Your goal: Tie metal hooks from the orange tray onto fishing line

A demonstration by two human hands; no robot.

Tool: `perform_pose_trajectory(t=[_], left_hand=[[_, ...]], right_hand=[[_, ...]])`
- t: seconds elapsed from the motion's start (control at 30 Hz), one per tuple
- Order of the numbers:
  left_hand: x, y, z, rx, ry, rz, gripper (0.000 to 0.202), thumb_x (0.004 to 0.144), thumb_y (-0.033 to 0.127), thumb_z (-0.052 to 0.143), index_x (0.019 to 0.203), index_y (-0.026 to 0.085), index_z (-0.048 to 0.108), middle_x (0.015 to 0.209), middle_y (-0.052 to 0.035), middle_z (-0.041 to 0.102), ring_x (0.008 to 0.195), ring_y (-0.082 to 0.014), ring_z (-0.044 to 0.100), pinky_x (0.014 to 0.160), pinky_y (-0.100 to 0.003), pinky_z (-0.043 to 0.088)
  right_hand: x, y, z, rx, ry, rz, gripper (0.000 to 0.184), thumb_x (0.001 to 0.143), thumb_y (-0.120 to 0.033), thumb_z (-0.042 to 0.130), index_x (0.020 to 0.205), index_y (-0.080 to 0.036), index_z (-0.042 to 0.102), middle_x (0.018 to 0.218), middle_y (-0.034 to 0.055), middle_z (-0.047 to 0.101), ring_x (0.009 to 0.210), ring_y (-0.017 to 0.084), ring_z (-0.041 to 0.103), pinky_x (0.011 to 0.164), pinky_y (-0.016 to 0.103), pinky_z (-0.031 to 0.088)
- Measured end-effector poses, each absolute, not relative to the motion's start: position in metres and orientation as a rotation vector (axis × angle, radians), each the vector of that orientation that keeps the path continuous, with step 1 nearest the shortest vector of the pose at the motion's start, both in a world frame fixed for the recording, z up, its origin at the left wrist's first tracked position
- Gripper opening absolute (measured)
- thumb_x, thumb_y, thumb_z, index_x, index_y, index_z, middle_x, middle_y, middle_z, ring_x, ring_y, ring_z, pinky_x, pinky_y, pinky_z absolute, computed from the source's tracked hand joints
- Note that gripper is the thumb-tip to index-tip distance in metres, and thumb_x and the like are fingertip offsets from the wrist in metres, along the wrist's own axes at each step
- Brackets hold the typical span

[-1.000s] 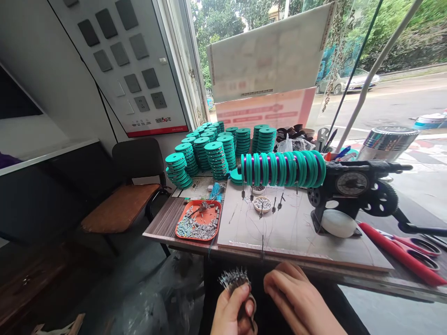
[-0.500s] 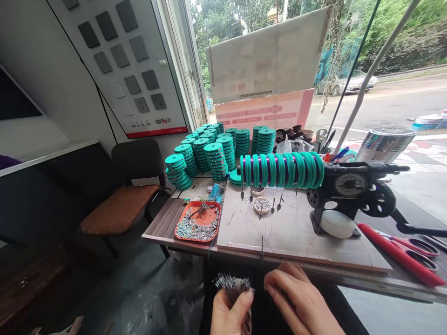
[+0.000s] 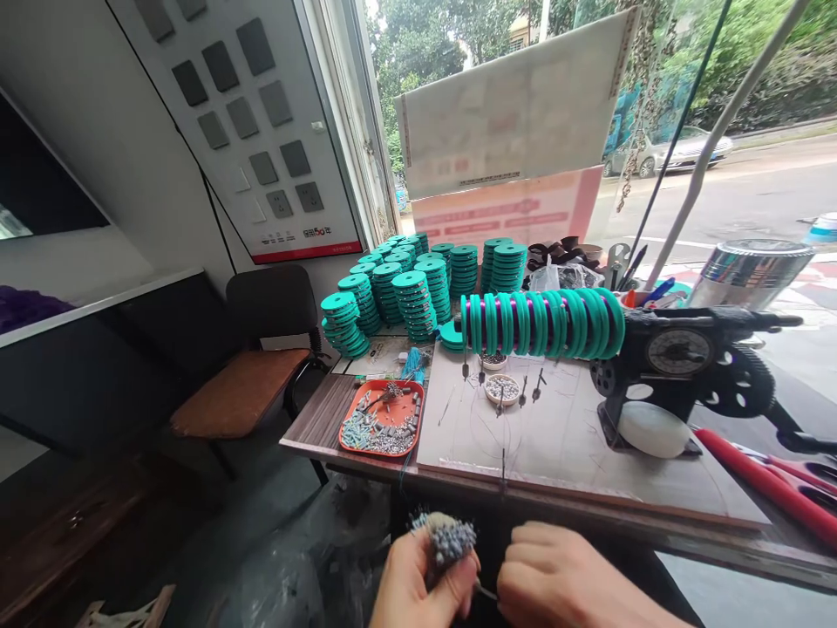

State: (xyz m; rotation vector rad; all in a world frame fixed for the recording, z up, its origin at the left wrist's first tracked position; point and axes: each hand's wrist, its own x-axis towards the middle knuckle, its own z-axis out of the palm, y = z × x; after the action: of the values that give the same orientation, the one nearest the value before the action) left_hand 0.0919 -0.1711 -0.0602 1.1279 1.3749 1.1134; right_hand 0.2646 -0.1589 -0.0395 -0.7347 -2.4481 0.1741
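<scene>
My left hand (image 3: 428, 583) is closed around a bundle of small grey bead-like pieces (image 3: 452, 541), held low in front of the table edge. What sits inside the grip is mostly covered by the fingers. My right hand (image 3: 555, 571) is curled into a fist just to the right, its back towards me. A thin pale strand (image 3: 485, 591) runs from the left hand to the right fist. Above the hands, on the table, an orange tray (image 3: 400, 406) holds grey cylinders, small metal bits and pale blue pieces.
A hand-cranked winder (image 3: 680, 349) carries a row of green spools (image 3: 542, 323) over a pale board (image 3: 555, 445). Stacks of green spools (image 3: 411, 305) stand behind. A small dish (image 3: 502, 390), red-handled scissors (image 3: 794, 471) and a chair (image 3: 239, 392) are around.
My right hand has closed from loosely bent fingers into a fist. The bundle in my left hand has turned, showing its beaded end. The view has shifted slightly left.
</scene>
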Motion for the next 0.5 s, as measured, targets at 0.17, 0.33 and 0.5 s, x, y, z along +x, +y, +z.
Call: perform_pose_trajectory(t=[0.17, 0.33, 0.5], left_hand=[[0.042, -0.075, -0.009, 1.902, 1.982, 0.73, 0.011, 0.08, 0.02, 0.053, 0.083, 0.015, 0.063, 0.078, -0.0067, 0.064, 0.081, -0.0213, 0.059, 0.074, -0.03, 0.044], [0.026, -0.012, 0.003, 2.074, 2.142, 0.367, 0.011, 0.078, 0.022, 0.061, 0.087, 0.015, 0.061, 0.098, -0.0053, 0.061, 0.089, -0.0194, 0.057, 0.08, -0.04, 0.045], [0.054, -0.016, 0.0, 2.207, 2.106, 0.275, 0.029, 0.083, 0.029, 0.055, 0.109, 0.016, 0.054, 0.105, -0.0062, 0.06, 0.094, -0.0209, 0.057, 0.082, -0.043, 0.046]], right_hand=[[0.289, -0.157, -0.028, -0.958, -2.188, 0.368, 0.036, 0.096, -0.029, 0.026, 0.067, -0.024, 0.045, 0.06, 0.0012, 0.058, 0.053, 0.015, 0.053, 0.05, 0.027, 0.042], [0.29, -0.161, -0.045, -1.04, -2.145, 0.459, 0.024, 0.094, -0.03, 0.039, 0.071, -0.024, 0.045, 0.062, -0.0023, 0.056, 0.057, 0.014, 0.054, 0.053, 0.024, 0.042], [0.284, -0.165, -0.055, -1.084, -1.97, 0.54, 0.027, 0.094, -0.037, 0.038, 0.072, -0.024, 0.048, 0.061, -0.0022, 0.054, 0.056, 0.014, 0.053, 0.053, 0.024, 0.041]])
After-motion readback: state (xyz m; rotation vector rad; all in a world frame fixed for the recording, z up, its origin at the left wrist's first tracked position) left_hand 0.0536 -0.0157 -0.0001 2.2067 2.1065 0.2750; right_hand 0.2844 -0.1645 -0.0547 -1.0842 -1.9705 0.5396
